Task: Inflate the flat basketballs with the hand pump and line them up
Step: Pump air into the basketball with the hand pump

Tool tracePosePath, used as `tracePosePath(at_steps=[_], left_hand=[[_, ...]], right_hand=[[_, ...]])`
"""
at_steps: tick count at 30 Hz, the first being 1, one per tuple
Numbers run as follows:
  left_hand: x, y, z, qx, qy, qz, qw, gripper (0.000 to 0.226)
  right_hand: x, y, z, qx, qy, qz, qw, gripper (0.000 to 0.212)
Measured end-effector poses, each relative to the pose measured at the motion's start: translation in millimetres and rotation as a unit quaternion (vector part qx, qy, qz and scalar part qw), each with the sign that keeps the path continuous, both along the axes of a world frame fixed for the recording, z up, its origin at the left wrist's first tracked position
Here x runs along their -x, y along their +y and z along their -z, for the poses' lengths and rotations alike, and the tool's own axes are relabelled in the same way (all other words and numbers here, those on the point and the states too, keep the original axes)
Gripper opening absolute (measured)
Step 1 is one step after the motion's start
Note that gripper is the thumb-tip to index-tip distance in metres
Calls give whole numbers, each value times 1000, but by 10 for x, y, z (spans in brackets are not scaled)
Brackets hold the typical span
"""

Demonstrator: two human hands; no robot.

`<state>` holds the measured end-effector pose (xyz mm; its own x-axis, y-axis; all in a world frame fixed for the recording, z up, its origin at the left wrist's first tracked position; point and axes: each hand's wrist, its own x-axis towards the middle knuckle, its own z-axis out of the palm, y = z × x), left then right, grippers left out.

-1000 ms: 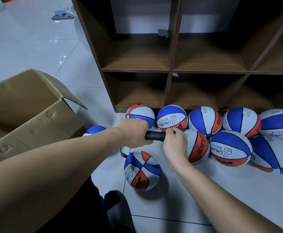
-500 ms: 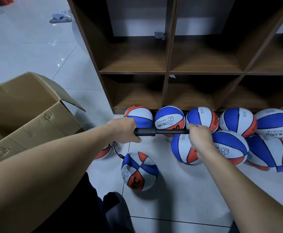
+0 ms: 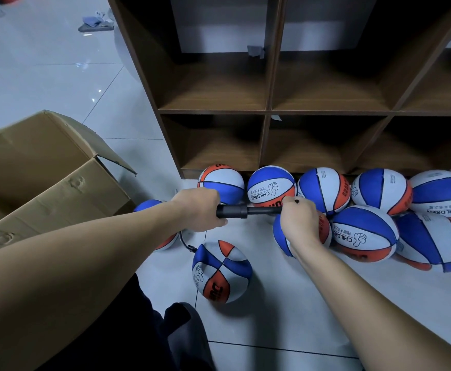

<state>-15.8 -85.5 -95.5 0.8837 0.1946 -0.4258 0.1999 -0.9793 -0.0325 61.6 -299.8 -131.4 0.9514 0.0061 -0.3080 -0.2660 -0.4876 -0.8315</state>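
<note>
1. Fingers of my left hand (image 3: 197, 208) are wrapped round the black barrel of the hand pump (image 3: 232, 211); barrel end sticks out to the right of my fist.
2. Right hand (image 3: 300, 219) is clamped on the pump handle, fingers curled tight; thin rod shows between barrel and this fist, so the plunger is partly out. Pump lies roughly level, above the floor.
3. Black hose (image 3: 185, 242) drops from under my left hand to the flat basketball (image 3: 220, 273), which sits on the floor tiles (image 3: 272, 303) below & between both hands, panels dented and creased.
4. Inflated balls (image 3: 271, 187) in blue/white/orange sit in a row along the foot of the wooden shelf unit (image 3: 270, 113), w/ a second row in front. One front ball is partly hidden behind my right hand.
5. Another ball (image 3: 149, 206) is mostly hidden behind my left forearm, just beside the open cardboard box (image 3: 45, 178) at left.
6. Dark trousers (image 3: 144, 330) at bottom of view.
</note>
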Motion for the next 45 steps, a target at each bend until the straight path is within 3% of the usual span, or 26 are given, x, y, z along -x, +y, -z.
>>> tracePosePath(at_steps=[25, 36, 45], left_hand=[[-51, -227, -59, 7, -8, 36, 999, 42], [-109, -232, -12, 41, -1, 21, 999, 41], [-107, 104, 10, 38, 23, -12, 999, 45]], right_hand=[[332, 249, 40, -39, -12, -53, 998, 34], [98, 124, 16, -61, 43, -84, 994, 34], [-342, -335, -41, -96, 111, 17, 989, 26]])
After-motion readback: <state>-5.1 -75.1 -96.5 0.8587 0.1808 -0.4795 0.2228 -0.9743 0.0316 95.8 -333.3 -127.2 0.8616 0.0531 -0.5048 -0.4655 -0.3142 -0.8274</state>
